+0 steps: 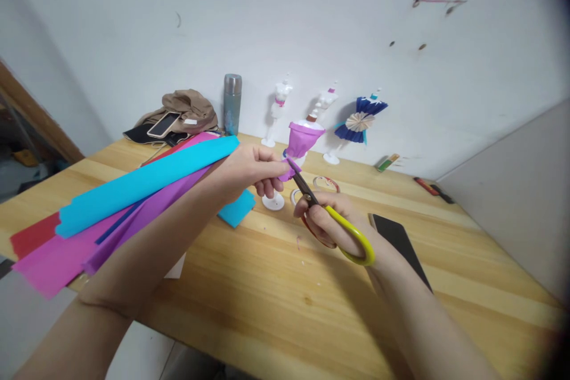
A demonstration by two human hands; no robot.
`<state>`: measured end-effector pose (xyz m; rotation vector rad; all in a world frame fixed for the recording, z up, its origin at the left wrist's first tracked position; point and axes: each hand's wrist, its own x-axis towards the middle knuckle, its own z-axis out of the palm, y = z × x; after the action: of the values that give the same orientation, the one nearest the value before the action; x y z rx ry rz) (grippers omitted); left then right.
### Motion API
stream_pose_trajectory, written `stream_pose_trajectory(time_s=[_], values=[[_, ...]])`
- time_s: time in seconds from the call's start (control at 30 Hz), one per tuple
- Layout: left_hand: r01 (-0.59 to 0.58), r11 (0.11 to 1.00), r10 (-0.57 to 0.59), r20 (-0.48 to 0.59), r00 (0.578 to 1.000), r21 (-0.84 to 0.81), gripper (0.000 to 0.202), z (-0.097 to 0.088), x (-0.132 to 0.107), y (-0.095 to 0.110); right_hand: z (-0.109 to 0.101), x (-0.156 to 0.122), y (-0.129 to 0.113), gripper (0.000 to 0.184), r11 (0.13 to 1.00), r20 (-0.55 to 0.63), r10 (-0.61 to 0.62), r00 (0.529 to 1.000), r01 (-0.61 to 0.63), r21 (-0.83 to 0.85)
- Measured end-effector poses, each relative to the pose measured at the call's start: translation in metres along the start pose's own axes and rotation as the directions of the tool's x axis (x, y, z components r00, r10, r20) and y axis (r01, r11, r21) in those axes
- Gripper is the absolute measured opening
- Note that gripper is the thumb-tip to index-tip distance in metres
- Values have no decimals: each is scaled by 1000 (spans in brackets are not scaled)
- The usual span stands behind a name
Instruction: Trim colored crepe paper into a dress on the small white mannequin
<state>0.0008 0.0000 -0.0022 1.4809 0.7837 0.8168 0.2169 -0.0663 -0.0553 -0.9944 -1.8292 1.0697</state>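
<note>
We can read no text, label, brand, number or sign. On the flask (pixel 232 98) at the upper centre we make out only a blurred pale pattern. A small white patch (pixel 190 122) on the brown cloth (pixel 189 101), upper left, and a green-and-tan object (pixel 388 162), right of centre, show us nothing legible.

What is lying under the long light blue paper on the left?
Red paper, pink paper, a dark blue strip and purple paper show past its edges. Whatever the light blue paper fully covers cannot be seen; the left forearm hides more.
</note>
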Motion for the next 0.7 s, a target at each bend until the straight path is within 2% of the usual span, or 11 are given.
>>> stream_pose_trajectory(time_s=[0.17,0.33,0.7], values=[[4,1000,-4,-17,1000,4,31,2,0,0,2,1,-1,64,1000,-15,12,1000,-12,15],[-6,1000,6,14,1000,-13,28,1,0,-1,1,1,0,62,1000,-6,17,1000,-17,23],[40,999,-40,13,999,-25,33,6,-3,3,-3,1,2,61,1000,5,-5,1000,5,-9]])
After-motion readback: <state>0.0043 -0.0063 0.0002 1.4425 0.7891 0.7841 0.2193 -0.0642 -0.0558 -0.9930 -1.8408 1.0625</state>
